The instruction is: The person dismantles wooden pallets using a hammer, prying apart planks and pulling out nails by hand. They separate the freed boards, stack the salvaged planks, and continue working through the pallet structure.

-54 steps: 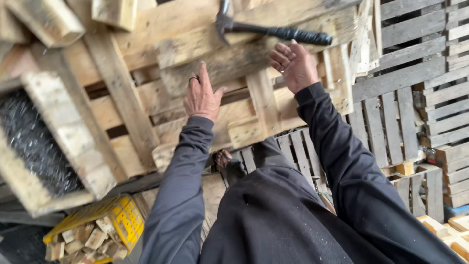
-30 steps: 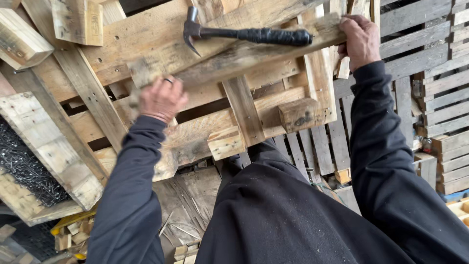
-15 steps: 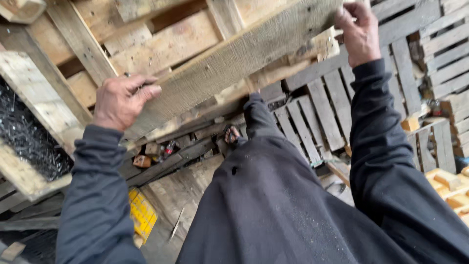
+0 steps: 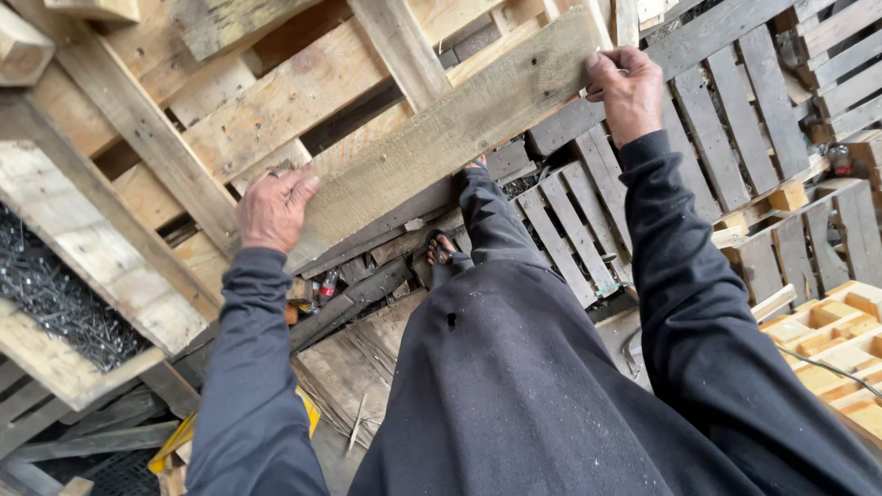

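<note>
Far out from the left hand's hold stands a wooden box frame with a heap of dark nails inside it. The left hand clamps the lower end of a long weathered plank, fingers spread flat over its top face; the thumb seems to be tucked beneath, though that side is hidden. Just behind this grip lie the pale boards of a pallet, which the plank crosses at a slant. Below the middle of the plank, between the two grips, a foot in a dark sandal rests on scrap boards. At the plank's upper end the right hand is curled shut over the edge. Beyond that grip grey pallets are stacked.

The plank looks already free of the pallet, held in the air by both hands; it has not yet been set down anywhere.
</note>
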Demonstrator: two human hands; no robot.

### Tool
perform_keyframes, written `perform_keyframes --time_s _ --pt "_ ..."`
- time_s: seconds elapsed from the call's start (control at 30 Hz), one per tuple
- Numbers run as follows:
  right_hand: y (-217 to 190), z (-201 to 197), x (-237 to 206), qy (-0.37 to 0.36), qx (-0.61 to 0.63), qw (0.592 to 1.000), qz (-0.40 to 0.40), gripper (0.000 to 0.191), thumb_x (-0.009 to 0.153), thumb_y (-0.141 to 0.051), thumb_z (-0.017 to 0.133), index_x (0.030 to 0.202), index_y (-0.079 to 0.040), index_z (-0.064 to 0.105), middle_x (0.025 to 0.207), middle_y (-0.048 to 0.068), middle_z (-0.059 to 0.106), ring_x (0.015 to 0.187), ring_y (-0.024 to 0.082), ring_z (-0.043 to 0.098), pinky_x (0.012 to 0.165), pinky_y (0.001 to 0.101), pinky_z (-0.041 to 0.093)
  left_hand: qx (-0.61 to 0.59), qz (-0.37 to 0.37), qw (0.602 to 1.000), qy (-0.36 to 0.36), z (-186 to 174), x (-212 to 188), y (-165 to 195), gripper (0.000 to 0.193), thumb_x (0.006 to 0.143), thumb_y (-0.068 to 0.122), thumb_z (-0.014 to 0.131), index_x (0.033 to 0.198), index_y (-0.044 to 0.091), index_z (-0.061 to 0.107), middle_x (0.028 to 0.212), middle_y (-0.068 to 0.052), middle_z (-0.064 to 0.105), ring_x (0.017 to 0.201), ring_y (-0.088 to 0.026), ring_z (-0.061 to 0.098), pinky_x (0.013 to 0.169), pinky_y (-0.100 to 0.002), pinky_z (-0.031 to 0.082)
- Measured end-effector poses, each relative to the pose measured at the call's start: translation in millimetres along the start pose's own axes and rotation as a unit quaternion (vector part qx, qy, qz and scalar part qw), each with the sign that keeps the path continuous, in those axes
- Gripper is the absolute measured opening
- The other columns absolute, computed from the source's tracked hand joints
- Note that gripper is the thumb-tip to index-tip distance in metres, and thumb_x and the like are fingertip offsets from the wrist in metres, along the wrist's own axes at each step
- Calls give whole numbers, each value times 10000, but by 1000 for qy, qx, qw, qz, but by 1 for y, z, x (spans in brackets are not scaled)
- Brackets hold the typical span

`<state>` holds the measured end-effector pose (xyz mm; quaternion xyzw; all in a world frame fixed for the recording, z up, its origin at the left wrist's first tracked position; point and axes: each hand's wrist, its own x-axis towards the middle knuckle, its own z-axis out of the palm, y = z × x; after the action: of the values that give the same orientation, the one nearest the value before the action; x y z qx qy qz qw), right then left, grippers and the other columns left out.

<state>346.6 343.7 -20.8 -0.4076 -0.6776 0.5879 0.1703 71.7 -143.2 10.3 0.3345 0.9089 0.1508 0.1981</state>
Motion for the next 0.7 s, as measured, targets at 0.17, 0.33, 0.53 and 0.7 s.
perform_keyframes --time_s 0.17,0.33,0.53,0.7 --pt "15 -2 6 -6 101 994 48 301 1028 -196 763 1238 -19 638 1049 55 702 760 108 685 666 274 623 10 50 985 167 14 -1 31 434 943 561 752 1086 152 771 1046 -45 637 980 -266 619 811 -433 544" --pt "29 -8 6 -63 94 991 69 319 1071 -261 715 1311 -67 636 1082 25 696 879 107 689 749 311 627 110 73 966 223 15 -9 40 483 957 554 791 1188 133 732 1133 -104 635 1012 -339 636 819 -476 542" --pt "49 -10 -13 -38 177 983 14 351 1144 -284 649 1418 -74 591 1306 52 683 1007 188 740 827 336 626 -41 -25 940 339 39 -4 27 339 1029 402 698 1177 97 681 1044 -106 657 901 -261 669 736 -405 587" --pt "71 2 -106 -6 185 982 44 291 1138 -339 664 1281 -97 590 1124 66 647 895 174 723 737 291 601 -634 -222 696 252 59 -20 56 171 998 115 531 1110 70 653 914 15 694 536 -75 427 413 -284 344"
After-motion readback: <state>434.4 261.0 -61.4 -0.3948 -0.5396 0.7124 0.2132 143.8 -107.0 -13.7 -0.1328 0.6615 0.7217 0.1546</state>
